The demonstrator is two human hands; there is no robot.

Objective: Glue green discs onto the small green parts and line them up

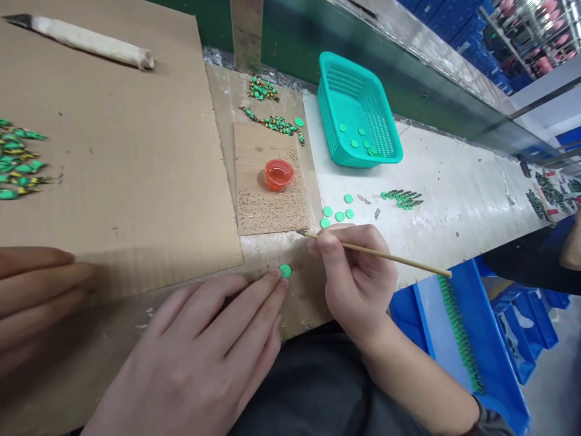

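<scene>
My right hand (358, 272) pinches a thin wooden stick (394, 257) whose dark tip is at the front edge of a speckled cardboard piece (254, 212). Fingers of my left hand (209, 339) lie stretched out, their tips touching a small green disc (285, 270) on the table. On the cardboard, beyond both hands, stands a small red cup (279, 175) with liquid in it. Several loose green discs (339, 216) lie just beyond my right hand. A turquoise basket (336, 139) farther back holds several more discs.
Green, black and yellow pieces (279, 125) lie behind the cup, and others (403, 198) to the right. A large cardboard sheet (149, 151) with a wrapped tool (91, 42) covers the left. Another person's fingers (36, 290) show at left. Blue trays (481, 315) stand lower right.
</scene>
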